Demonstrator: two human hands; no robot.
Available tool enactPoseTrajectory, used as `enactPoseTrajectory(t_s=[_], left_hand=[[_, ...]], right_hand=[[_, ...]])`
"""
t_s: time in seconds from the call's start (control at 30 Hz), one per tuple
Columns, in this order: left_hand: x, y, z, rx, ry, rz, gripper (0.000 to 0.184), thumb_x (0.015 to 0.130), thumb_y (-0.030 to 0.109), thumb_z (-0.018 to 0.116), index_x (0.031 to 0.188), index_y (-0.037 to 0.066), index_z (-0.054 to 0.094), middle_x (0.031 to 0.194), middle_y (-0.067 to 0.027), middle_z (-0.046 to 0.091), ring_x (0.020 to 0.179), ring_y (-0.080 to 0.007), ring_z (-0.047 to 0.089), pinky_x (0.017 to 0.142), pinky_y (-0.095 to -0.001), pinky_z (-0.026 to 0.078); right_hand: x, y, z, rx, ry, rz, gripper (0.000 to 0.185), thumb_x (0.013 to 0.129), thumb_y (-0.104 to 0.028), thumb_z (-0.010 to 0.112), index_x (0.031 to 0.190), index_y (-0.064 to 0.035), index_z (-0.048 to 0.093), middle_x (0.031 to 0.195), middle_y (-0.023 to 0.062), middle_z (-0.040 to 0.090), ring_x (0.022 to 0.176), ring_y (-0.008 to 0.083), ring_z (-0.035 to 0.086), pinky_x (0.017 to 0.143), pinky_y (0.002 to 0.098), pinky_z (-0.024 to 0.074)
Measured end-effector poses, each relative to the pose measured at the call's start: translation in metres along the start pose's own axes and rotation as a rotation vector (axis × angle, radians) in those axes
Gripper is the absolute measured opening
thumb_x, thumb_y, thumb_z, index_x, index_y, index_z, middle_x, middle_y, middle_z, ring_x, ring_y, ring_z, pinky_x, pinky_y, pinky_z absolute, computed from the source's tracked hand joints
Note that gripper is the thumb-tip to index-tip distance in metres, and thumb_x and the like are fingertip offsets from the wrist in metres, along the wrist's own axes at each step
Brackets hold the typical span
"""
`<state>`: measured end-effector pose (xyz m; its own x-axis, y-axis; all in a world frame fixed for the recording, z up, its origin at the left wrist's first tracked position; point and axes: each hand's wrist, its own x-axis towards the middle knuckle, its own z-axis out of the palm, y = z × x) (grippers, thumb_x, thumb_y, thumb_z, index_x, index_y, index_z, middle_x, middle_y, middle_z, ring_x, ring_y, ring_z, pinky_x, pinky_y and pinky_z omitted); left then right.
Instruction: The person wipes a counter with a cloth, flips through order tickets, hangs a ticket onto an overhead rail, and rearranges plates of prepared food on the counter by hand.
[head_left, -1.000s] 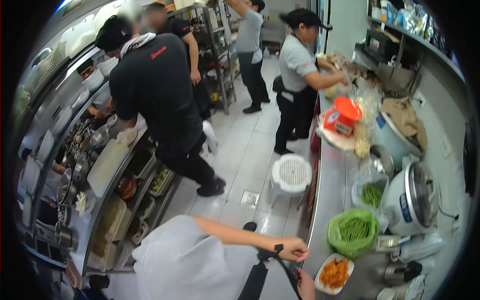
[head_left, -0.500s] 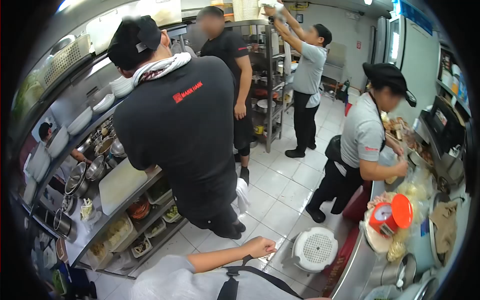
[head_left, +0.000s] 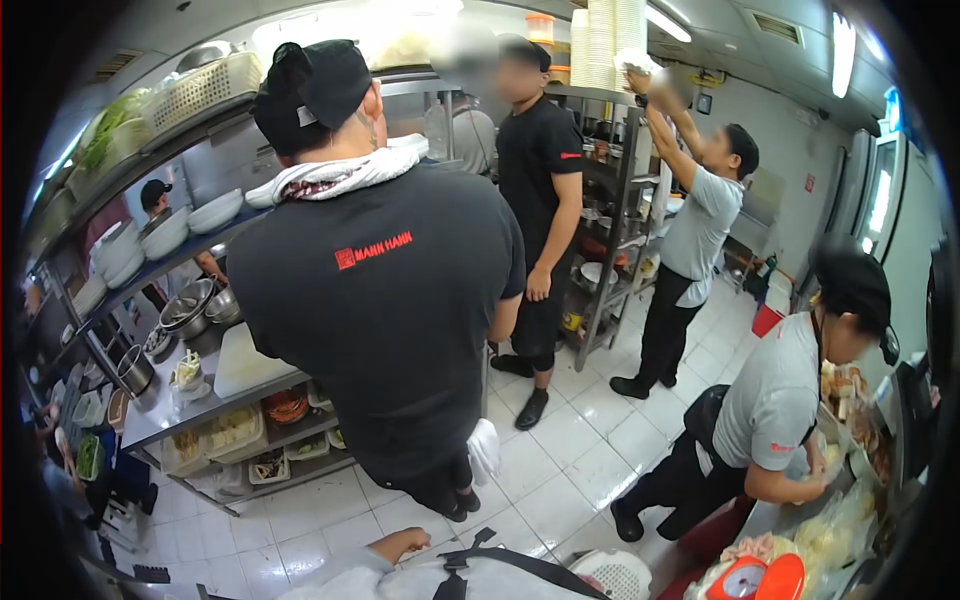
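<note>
My left hand [head_left: 402,543] is low in the view, in front of my chest, with its fingers curled closed; no object shows in it. The forearm comes out of a grey sleeve [head_left: 335,573] at the bottom left. Dark straps [head_left: 455,570] cross my grey shirt beside the hand. Nearest ahead stands a co-worker in a black shirt [head_left: 385,260], back turned, with a white cloth [head_left: 485,450] hanging at the hip. My right hand is out of view.
A steel prep counter [head_left: 150,405] with a cutting board [head_left: 255,355] and bowls runs along the left. A white stool [head_left: 610,575] stands low right, near a red scale [head_left: 742,578]. Several co-workers stand around the tiled floor [head_left: 590,440]; one reaches up at stacked containers [head_left: 603,45].
The view has tilted up and turned left. My left hand has dropped lower and left in the picture, its forearm now mostly hidden. The black-shirted co-worker appears closer.
</note>
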<state>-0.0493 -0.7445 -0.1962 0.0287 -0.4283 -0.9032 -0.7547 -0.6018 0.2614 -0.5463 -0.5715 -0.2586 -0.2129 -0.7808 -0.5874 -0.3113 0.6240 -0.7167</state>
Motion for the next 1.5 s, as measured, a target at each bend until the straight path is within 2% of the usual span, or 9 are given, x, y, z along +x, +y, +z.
enactPoseTrajectory(t_s=[0.13, 0.23, 0.33, 0.43, 0.53, 0.57, 0.83, 1.13, 1.5], left_hand=[[0.013, -0.01, 0.013, 0.141, 0.275, 0.191, 0.033, 0.083, 0.033, 0.051, 0.083, 0.006, 0.069, 0.072, -0.0077, 0.066, 0.055, -0.0207, 0.062, 0.057, -0.0372, 0.049], [0.029, 0.012, 0.054, -0.096, 0.057, 0.001, 0.032, 0.082, 0.035, 0.053, 0.077, 0.008, 0.07, 0.068, -0.007, 0.065, 0.059, -0.019, 0.063, 0.058, -0.036, 0.049], [0.044, 0.037, 0.075, 0.422, -0.025, 0.468, 0.026, 0.078, 0.033, 0.058, 0.074, 0.01, 0.07, 0.068, -0.0075, 0.066, 0.061, -0.0196, 0.063, 0.059, -0.0363, 0.049], [0.044, 0.043, 0.078, 0.229, 0.024, 0.535, 0.02, 0.075, 0.029, 0.062, 0.077, 0.01, 0.07, 0.07, -0.007, 0.066, 0.064, -0.0204, 0.064, 0.06, -0.0366, 0.049], [0.038, 0.05, 0.078, 0.154, 0.167, 0.51, 0.016, 0.075, 0.025, 0.062, 0.075, 0.011, 0.07, 0.066, -0.0057, 0.064, 0.058, -0.0176, 0.062, 0.054, -0.0331, 0.047], [0.043, 0.051, 0.07, -0.05, -0.051, 0.37, 0.014, 0.076, 0.023, 0.061, 0.08, 0.014, 0.071, 0.064, -0.0039, 0.062, 0.053, -0.0145, 0.058, 0.048, -0.0303, 0.045], [-0.014, 0.046, 0.032, 0.197, 0.056, 0.145, 0.027, 0.081, 0.035, 0.061, 0.084, 0.008, 0.067, 0.07, -0.0038, 0.065, 0.051, -0.0161, 0.059, 0.047, -0.0322, 0.048], [0.051, 0.027, 0.088, 0.459, 0.049, 0.571, 0.031, 0.078, 0.039, 0.061, 0.082, 0.009, 0.07, 0.079, -0.0082, 0.068, 0.069, -0.0229, 0.064, 0.061, -0.0357, 0.05], [0.052, 0.046, 0.074, 0.356, 0.063, 0.48, 0.034, 0.076, 0.041, 0.061, 0.088, 0.011, 0.071, 0.084, -0.011, 0.069, 0.078, -0.0259, 0.066, 0.067, -0.0382, 0.05]], right_hand=[[0.027, -0.056, -0.065, 0.09, -0.131, 0.193, 0.029, 0.091, -0.032, 0.052, 0.105, -0.0081, 0.059, 0.081, 0.0095, 0.065, 0.06, 0.0178, 0.062, 0.047, 0.0298, 0.0484], [0.039, -0.081, -0.095, 0.193, -0.004, 0.211, 0.027, 0.089, -0.029, 0.054, 0.092, -0.0027, 0.06, 0.077, 0.0107, 0.064, 0.061, 0.0179, 0.061, 0.05, 0.0318, 0.0507], [0.029, -0.097, -0.099, 0.34, 0.099, 0.22, 0.025, 0.089, -0.029, 0.054, 0.098, -0.0064, 0.06, 0.078, 0.0089, 0.064, 0.059, 0.0176, 0.061, 0.049, 0.0303, 0.0498], [0.016, -0.083, -0.081, 0.348, -0.024, 0.204, 0.025, 0.089, -0.029, 0.054, 0.1, -0.0071, 0.06, 0.079, 0.009, 0.065, 0.06, 0.018, 0.061, 0.052, 0.0319, 0.0502], [0.004, -0.075, -0.059, 0.26, -0.162, 0.198, 0.026, 0.088, -0.028, 0.055, 0.099, -0.006, 0.062, 0.079, 0.0098, 0.065, 0.061, 0.0186, 0.06, 0.056, 0.0317, 0.0496], [0.002, -0.072, -0.052, 0.233, -0.178, 0.202, 0.026, 0.088, -0.028, 0.055, 0.099, -0.0057, 0.062, 0.08, 0.0098, 0.065, 0.062, 0.0188, 0.061, 0.056, 0.0317, 0.0495], [-0.003, -0.039, -0.046, 0.21, -0.09, 0.233, 0.029, 0.088, -0.029, 0.056, 0.099, -0.0032, 0.064, 0.082, 0.0102, 0.066, 0.067, 0.0204, 0.061, 0.063, 0.0314, 0.0488], [0.013, 0.08, -0.045, 0.444, -0.077, 0.222, 0.032, 0.087, -0.029, 0.057, 0.099, -0.0005, 0.066, 0.085, 0.0105, 0.067, 0.074, 0.0221, 0.062, 0.07, 0.0311, 0.048], [-0.03, -0.05, -0.055, 0.094, 0.044, 0.012, 0.036, 0.087, -0.028, 0.057, 0.102, 0.0037, 0.064, 0.092, 0.0118, 0.068, 0.087, 0.0235, 0.063, 0.079, 0.0339, 0.0473]])
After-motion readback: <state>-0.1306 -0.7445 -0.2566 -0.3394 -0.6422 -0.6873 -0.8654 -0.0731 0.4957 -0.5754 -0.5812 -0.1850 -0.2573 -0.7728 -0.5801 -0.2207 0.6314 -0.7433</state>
